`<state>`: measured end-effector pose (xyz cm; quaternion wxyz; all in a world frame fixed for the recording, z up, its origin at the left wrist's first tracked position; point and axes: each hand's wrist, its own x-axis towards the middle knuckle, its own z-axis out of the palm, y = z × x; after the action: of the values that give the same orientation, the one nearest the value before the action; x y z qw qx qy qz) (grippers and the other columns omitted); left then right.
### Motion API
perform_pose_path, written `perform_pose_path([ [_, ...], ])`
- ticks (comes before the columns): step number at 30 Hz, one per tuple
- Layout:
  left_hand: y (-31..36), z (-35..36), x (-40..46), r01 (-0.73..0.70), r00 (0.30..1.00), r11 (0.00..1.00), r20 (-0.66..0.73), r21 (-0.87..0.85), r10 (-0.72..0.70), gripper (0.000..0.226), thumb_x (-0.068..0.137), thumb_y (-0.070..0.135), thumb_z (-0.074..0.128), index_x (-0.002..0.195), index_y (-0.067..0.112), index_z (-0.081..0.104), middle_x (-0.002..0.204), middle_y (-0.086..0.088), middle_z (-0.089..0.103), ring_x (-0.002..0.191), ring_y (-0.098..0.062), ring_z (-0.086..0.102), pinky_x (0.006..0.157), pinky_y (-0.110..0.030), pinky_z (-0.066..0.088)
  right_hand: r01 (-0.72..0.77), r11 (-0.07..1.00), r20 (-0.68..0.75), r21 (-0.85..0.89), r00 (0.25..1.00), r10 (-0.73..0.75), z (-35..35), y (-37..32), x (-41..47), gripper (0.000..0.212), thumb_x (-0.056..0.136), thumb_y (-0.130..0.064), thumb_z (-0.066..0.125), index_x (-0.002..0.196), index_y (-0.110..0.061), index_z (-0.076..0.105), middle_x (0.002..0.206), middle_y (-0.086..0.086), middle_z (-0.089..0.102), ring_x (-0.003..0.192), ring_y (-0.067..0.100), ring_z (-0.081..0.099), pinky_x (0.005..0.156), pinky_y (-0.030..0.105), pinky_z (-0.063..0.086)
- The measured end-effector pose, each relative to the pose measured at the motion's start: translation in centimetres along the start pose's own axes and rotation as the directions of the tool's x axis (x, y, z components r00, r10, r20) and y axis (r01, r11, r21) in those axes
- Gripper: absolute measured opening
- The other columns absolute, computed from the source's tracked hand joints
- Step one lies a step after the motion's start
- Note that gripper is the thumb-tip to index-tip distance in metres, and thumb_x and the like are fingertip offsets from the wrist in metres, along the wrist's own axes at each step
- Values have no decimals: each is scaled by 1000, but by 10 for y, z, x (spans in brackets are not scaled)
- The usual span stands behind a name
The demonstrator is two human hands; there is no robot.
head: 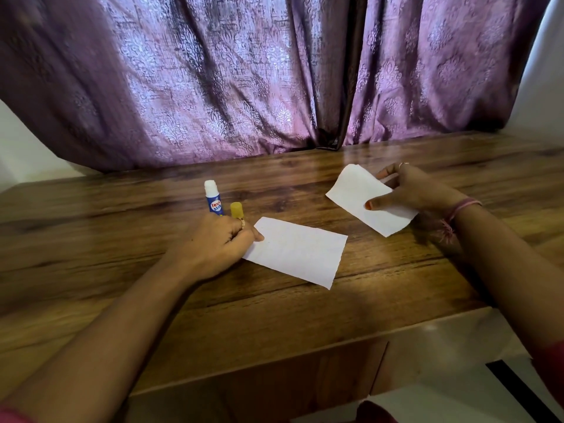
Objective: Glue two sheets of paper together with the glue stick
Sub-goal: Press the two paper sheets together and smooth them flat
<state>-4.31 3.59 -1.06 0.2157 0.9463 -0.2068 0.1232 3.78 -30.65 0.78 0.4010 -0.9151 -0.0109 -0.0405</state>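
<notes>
Left hand [218, 242] pinching flat sheet [297, 251], right hand [415, 189] gripping lifted sheet [363, 196]

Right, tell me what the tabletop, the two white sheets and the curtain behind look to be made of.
Tabletop: wood or wood-look laminate, smooth with a slight sheen; the grain streaks and soft glare suggest it, but which cannot be told.
Sheet under the left hand: thin matte white paper, lying flat.
Sheet in the right hand: the same paper, curling where held.
Curtain: purple woven fabric, shiny embossed pattern, hanging in folds.
</notes>
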Motion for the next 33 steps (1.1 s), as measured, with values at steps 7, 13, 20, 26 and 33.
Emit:
perform_pose_path([
  [7,10,6,0,-22,998,999,58,32,20,52,81,42,29,94,23,75,107,22,67,81,1,56,68,-26,51,92,970,-137,225,989,-62,-5,-7,-7,59,69,1,81,120,-4,50,101,11,59,92,27,60,84,47,52],
  [13,21,17,0,-23,997,996,75,81,17,72,71,54,18,88,7,70,93,-7,71,88,-23,63,70,-44,53,210,930,-204,301,967,-152,-4,-11,-13,61,70,1,80,122,-3,50,101,9,54,91,20,55,81,36,51],
  [20,31,11,-2,4,997,997,-81,-74,-10,67,72,54,21,72,3,65,77,-11,69,72,-20,60,65,-44,52,320,846,-238,427,942,-236,2,-15,-19,27,81,-5,72,97,-20,56,102,10,53,88,23,52,77,38,46],
  [26,28,-11,16,47,970,947,-211,-318,-119,34,87,25,45,64,30,70,53,19,63,46,-8,54,51,-27,43,470,801,-309,370,876,-370,1,-19,-22,33,85,4,65,111,-10,50,90,0,54,80,10,51,75,26,44],
  [33,4,-7,31,149,989,815,74,-560,-130,15,90,7,59,102,10,67,55,7,63,43,-2,50,41,-13,38,591,789,-384,166,776,-500,2,-25,-29,47,83,-4,71,125,-9,52,91,2,60,82,-5,58,74,11,45],
])
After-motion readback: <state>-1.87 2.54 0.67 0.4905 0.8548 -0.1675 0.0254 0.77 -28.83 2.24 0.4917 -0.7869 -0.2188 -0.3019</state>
